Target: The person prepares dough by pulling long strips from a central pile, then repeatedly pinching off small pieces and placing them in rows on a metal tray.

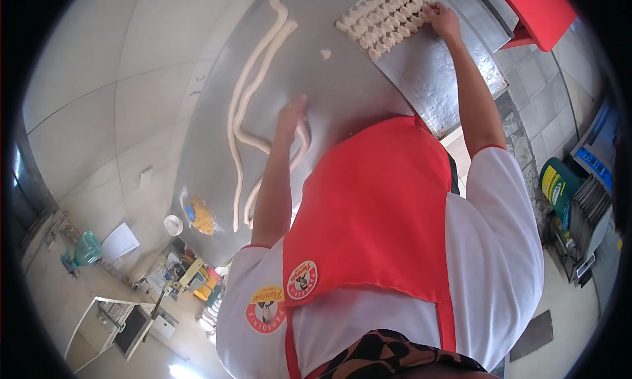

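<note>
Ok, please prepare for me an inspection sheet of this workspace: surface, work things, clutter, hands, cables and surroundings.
Surface: grey metal table, with a metal tray at its right.
Work things: long dough ropes on the table; rows of dough pieces on the tray.
Clutter: dough scrap; orange crumbs with a blue thing at their edge.
Hands: left hand at a rope, grip unclear; right hand at the pieces' right edge.
Cables: nothing seen.
Surroundings: red furniture beyond the tray; tiled floor.
</note>
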`<state>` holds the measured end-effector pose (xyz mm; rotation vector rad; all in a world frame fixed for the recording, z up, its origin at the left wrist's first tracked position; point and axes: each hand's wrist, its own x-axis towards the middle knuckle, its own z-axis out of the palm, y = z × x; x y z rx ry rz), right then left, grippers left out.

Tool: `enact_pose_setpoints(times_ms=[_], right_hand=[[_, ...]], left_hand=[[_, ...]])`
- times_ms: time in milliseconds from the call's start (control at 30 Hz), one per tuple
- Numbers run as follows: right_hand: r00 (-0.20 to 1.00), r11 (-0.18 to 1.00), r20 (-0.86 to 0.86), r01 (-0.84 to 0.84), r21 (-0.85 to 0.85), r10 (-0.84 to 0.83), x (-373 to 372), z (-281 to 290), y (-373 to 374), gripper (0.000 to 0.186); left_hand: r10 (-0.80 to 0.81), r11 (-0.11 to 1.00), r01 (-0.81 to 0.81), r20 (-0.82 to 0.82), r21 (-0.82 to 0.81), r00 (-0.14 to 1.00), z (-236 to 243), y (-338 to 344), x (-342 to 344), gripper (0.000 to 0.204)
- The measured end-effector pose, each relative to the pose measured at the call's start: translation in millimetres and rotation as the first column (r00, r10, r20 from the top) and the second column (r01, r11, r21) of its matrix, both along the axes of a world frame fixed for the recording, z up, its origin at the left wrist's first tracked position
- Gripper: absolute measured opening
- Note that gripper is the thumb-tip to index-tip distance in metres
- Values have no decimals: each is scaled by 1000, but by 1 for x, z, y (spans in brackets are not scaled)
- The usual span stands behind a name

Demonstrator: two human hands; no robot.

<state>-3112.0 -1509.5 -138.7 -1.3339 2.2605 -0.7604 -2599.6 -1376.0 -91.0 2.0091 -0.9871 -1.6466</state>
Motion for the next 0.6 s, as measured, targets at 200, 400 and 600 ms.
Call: enact_pose_setpoints(times_ms=[200, 400, 600], right_hand=[[971, 917, 116, 236, -320, -209, 90, 17, 31, 34], [644, 666, 451, -734, 136, 618, 294, 22, 131, 44], [557, 567, 463, -813, 135, 689, 324, 55, 150, 43]], left_hand=[[-232, 791, 523, 634, -319, 738, -32, 32, 34, 44], [-393, 759, 536, 397, -369, 829, 22, 52, -30, 56], [-459, 634, 563, 329, -531, 826, 26, 59, -21, 41]])
